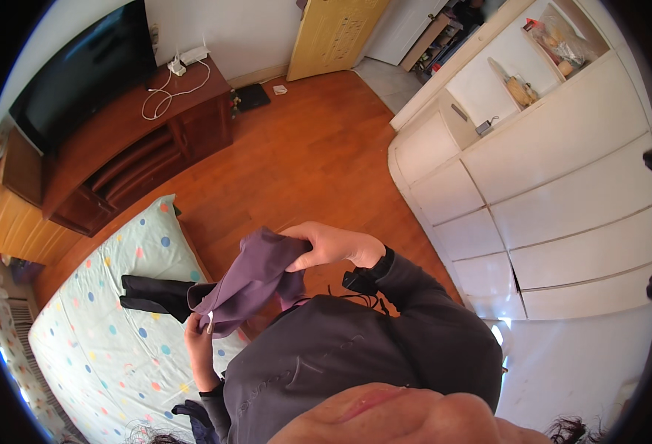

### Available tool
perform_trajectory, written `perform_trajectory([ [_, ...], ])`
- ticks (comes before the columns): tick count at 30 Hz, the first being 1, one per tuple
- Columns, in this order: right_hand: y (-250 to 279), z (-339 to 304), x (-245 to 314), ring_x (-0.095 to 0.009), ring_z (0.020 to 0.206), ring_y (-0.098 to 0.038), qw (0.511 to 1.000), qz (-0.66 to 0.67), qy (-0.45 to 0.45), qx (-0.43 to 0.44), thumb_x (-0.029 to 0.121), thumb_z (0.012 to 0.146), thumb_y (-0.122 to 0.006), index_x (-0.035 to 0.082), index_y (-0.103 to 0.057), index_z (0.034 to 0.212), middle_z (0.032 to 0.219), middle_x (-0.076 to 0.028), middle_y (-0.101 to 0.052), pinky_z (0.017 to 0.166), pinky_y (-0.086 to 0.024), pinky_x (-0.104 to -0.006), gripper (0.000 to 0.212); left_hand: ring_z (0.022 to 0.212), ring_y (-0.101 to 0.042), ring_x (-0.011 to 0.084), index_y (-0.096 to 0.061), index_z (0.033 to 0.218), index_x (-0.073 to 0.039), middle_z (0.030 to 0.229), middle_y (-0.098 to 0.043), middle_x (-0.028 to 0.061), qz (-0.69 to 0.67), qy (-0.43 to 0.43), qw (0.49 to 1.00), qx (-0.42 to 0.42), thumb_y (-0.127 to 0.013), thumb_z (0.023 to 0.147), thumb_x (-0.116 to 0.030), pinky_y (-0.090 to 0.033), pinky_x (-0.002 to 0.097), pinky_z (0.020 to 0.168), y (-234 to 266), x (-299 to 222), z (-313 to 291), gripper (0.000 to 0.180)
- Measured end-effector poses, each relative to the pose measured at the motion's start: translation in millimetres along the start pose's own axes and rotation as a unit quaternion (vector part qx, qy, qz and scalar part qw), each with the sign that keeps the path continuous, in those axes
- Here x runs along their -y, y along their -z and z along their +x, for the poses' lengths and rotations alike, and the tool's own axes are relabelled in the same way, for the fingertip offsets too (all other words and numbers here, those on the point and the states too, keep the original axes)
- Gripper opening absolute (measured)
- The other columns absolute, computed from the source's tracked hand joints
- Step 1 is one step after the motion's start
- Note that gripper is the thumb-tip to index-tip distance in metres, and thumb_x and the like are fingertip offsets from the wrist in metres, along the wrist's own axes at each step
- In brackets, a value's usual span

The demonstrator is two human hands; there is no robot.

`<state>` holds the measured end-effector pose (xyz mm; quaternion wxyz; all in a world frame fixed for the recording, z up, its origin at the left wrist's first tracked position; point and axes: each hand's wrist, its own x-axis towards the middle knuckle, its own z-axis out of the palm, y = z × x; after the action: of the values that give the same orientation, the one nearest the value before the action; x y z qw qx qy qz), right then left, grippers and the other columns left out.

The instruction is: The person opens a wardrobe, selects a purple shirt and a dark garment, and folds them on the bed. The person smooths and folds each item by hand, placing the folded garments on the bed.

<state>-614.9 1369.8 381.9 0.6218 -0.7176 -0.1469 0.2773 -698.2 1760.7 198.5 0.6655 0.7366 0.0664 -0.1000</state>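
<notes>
Low in the frame, just above the person's dark grey sweatshirt (340,362), both hands hold a purple garment (248,285) up in the air in front of the chest. The right hand (333,246), at frame centre, is closed with thumb and fingers pinching the garment's upper edge, while the left hand (198,333), lower and to the left, is closed round its lower end near a small pale tag. So the cloth runs slantwise between them, its long axis from upper right down to lower left, and neither hand is free; the right hand sits higher and farther from the body. Just behind the left hand a black garment (156,294) lies crumpled on the bed (111,355), whose pale sheet with coloured dots fills the lower left; the left hand is the nearer one to it. Beyond, orange wooden floor (303,148) stretches to the top centre. At upper left stands a dark wooden TV stand (126,140) with a black television (82,70) and a white cable on top. On the right a white wardrobe (562,192) has open shelves at upper right holding bags and small items too small to tell.
</notes>
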Motion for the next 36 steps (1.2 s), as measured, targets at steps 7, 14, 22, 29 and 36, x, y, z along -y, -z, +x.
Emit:
perform_trajectory([
  [7, 6, -38, 8, -0.009, 0.06, -0.06, 0.985, 0.079, -0.078, -0.135, 0.028, 0.097, -0.07, 0.005, -0.06, 0.133, 0.084, 0.0, -0.066, 0.045, -0.04, -0.0246, 0.044, 0.086, -0.048, 0.0046, -0.065, 0.103, -0.003, 0.092, -0.055, -0.0047, 0.001, -0.041, 0.999, -0.012, -0.065, 0.092, 0.006, -0.04, 0.0197, 0.076, 1, -21, -10, 0.014],
  [14, 9, -62, -19, -0.008, 0.059, -0.061, 0.966, 0.111, -0.024, -0.232, 0.028, 0.1, -0.068, 0.002, -0.068, 0.115, 0.084, -0.001, -0.067, 0.05, -0.045, -0.0241, 0.03, 0.092, -0.055, 0.0088, -0.065, 0.099, 0.001, 0.098, -0.062, 0.0002, 0.077, -0.114, 0.99, 0.011, -0.066, 0.09, 0.008, -0.045, 0.0232, 0.085, 1, -41, -5, 0.011],
  [22, 11, -92, -33, -0.013, 0.06, -0.068, 0.957, 0.132, -0.044, -0.254, 0.027, 0.1, -0.068, 0.004, -0.068, 0.109, 0.081, -0.004, -0.071, 0.045, -0.045, -0.0241, 0.026, 0.124, -0.058, 0.0191, -0.058, 0.107, 0.001, 0.14, -0.062, 0.0136, -0.028, -0.046, 0.996, 0.073, -0.058, 0.094, 0.009, -0.041, 0.0308, 0.109, -14, -51, -10, 0.016],
  [29, 11, -103, -35, -0.011, 0.072, -0.067, 0.956, 0.146, -0.058, -0.247, 0.02, 0.099, -0.069, 0.0, -0.069, 0.12, 0.093, -0.004, -0.073, 0.059, -0.054, -0.0267, 0.03, 0.111, -0.058, 0.013, -0.055, 0.109, -0.003, 0.125, -0.064, 0.0076, -0.035, -0.013, 0.993, 0.11, -0.057, 0.098, 0.004, -0.043, 0.0263, 0.1, -20, -40, -10, 0.013],
  [36, 9, -107, -36, -0.011, 0.071, -0.067, 0.953, 0.149, -0.052, -0.259, 0.019, 0.097, -0.07, 0.0, -0.07, 0.118, 0.091, -0.003, -0.072, 0.058, -0.052, -0.0252, 0.028, 0.091, -0.053, 0.0072, -0.055, 0.11, -0.005, 0.096, -0.054, -0.0024, -0.002, 0.013, 0.993, 0.121, -0.063, 0.097, 0.002, -0.043, 0.0217, 0.084, -19, -29, -20, 0.017],
])
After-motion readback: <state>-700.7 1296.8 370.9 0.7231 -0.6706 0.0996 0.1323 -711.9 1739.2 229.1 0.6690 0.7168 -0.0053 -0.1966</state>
